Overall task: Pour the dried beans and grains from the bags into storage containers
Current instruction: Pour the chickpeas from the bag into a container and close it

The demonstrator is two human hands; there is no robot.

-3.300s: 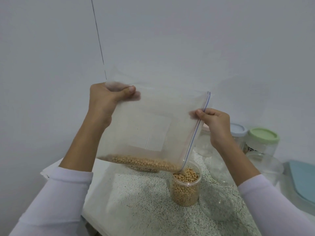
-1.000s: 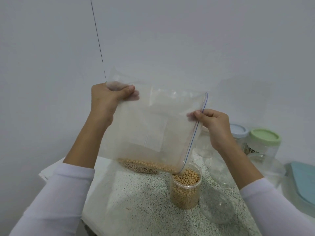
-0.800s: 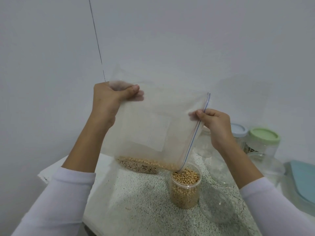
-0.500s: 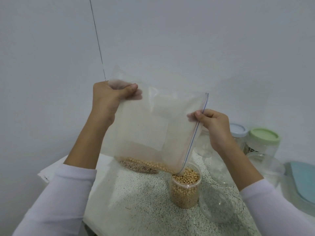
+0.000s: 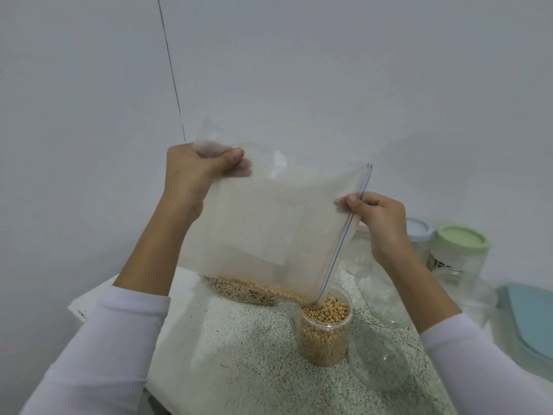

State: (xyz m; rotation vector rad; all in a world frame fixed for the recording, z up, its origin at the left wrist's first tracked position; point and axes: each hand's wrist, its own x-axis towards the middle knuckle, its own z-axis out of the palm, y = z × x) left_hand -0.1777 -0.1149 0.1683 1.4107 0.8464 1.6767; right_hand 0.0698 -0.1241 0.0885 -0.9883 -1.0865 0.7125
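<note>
my left hand [image 5: 194, 172] pinches the closed bottom corner of the clear plastic zip bag [image 5: 269, 223], thumb on the near face and fingers curled behind it. my right hand [image 5: 378, 218] pinches the blue-lined zip edge partway down its length, thumb and fingers clamped on the plastic. both hands grip the bag; neither is free.

the bag hangs tilted between my hands, its zip edge running as a long slanted line from just above my right hand down and inward to the low corner. that corner dips into the mouth of the small clear round plastic jar [image 5: 324, 333], which stands on the speckled white counter [image 5: 239, 354] below and slightly inside my right hand, well below and away from my left. the jar looks nearly full of pale yellow dried beans [image 5: 326, 308].

a thin row of the same beans lies along the bag's lower fold, stretching from the spout corner back toward my left hand's side. that row is what matters, i think: the beans sit on the left-hand end of the fold, the jar on the right-hand end, so lifting my left hand higher should slide them along the fold to the corner. with the jar this full, i'd judge spilling over the rim a real risk.
</note>
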